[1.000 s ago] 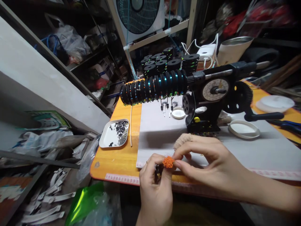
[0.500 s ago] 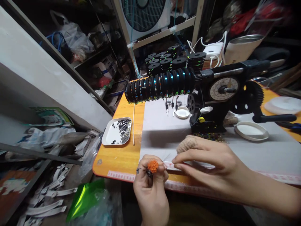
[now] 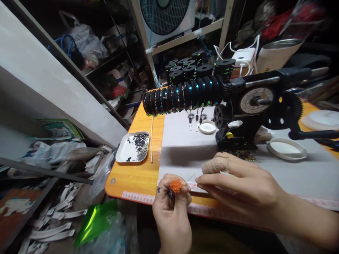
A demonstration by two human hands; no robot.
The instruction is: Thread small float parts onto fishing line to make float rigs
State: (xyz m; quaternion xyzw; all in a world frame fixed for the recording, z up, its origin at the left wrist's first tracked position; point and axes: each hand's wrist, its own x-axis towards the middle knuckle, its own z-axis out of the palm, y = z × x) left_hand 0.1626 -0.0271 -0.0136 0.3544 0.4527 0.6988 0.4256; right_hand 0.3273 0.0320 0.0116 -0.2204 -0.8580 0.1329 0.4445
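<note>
In my left hand (image 3: 173, 215), closed at the table's front edge, is a bundle with a round orange bead-like top (image 3: 175, 186) and a dark part below it. The rest of the bundle is hidden by my fingers. Just to the right, my right hand (image 3: 246, 187) has thumb and fingers pinched together, and whatever is between them is too small to make out. A tan wrap (image 3: 215, 165) covers one of its fingers. The two hands are close but apart. Behind them stands a black crank winder (image 3: 238, 130) carrying a row of black spools (image 3: 182, 93).
A white tray (image 3: 122, 153) of small black and silver pieces sits at the left, beside a thin pale stick (image 3: 152, 141). White lids (image 3: 287, 157) lie on the grey sheet (image 3: 182, 137). More black spools (image 3: 189, 67) are stacked behind; a fan (image 3: 164, 17) stands beyond.
My right hand's fingers have shifted slightly, tips still close to my left hand. My left hand keeps its hold on the orange-topped bundle. The whole view has moved a little.
</note>
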